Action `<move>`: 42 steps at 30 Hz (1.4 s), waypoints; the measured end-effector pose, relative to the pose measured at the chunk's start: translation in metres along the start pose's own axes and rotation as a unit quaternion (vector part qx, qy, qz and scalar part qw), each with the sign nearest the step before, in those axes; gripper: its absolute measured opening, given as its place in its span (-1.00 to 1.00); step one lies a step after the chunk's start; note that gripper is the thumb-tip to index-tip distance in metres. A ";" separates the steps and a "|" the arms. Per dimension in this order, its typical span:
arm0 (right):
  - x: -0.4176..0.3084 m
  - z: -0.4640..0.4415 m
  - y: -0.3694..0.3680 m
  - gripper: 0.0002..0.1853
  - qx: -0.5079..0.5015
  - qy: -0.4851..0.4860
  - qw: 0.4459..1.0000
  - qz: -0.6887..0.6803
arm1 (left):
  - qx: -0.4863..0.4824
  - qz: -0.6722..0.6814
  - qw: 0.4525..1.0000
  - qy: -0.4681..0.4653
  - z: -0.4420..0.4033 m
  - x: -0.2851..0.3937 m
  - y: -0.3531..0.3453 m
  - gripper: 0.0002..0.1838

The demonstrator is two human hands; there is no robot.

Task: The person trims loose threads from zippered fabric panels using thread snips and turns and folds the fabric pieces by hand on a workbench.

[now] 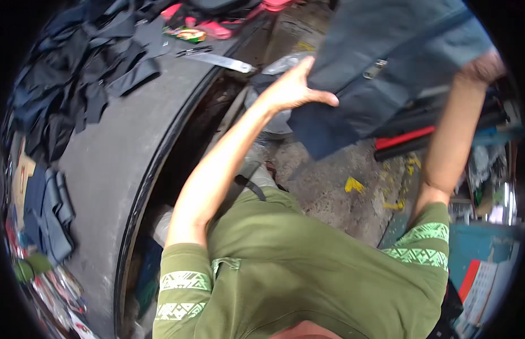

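A large dark grey fabric panel (pixel 421 51) with a zip pull (pixel 375 69) is held up in front of me, over the floor. At its left edge is my left hand (pixel 293 90), the thumb lying across the cloth and the fingers along or behind the edge. My right hand (pixel 486 68), blurred by motion, grips the far right side, with its fingertips hidden. A darker navy flap (pixel 324 130) hangs from the lower left corner of the panel.
On my left stands a grey-topped table (pixel 121 147) bearing dark cloth pieces (pixel 76 62), a metal ruler (pixel 226 62), pens (pixel 193 51) and folded fabric (pixel 48 209). Red and black rolls (pixel 406 138) lie to the right. Yellow scraps (pixel 354 185) dot the floor.
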State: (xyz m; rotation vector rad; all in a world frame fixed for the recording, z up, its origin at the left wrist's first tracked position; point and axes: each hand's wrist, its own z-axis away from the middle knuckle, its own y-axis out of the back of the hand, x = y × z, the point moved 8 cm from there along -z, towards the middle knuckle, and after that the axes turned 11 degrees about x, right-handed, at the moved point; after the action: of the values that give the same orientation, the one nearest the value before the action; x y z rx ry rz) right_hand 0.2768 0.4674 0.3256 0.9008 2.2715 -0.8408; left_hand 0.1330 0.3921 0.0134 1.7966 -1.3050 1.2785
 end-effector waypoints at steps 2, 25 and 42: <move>-0.017 -0.006 -0.002 -0.22 0.121 0.084 0.989 0.005 | -0.044 -0.018 0.998 0.029 0.007 -0.022 0.003 0.06; 0.161 0.085 -0.100 -0.15 0.031 -0.167 0.975 -0.144 | 0.065 -0.405 0.896 0.172 0.157 0.154 0.385 -0.53; 0.361 0.350 -0.196 -0.02 -0.025 -0.662 0.652 -0.368 | 0.137 -0.599 0.684 0.392 0.363 0.173 0.491 -0.42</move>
State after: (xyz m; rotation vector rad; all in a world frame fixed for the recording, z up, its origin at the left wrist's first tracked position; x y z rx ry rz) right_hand -0.0041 0.2464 -0.0795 -0.7013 1.1439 -1.1569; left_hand -0.1796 -0.1596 -0.0056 1.4106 0.5745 1.1367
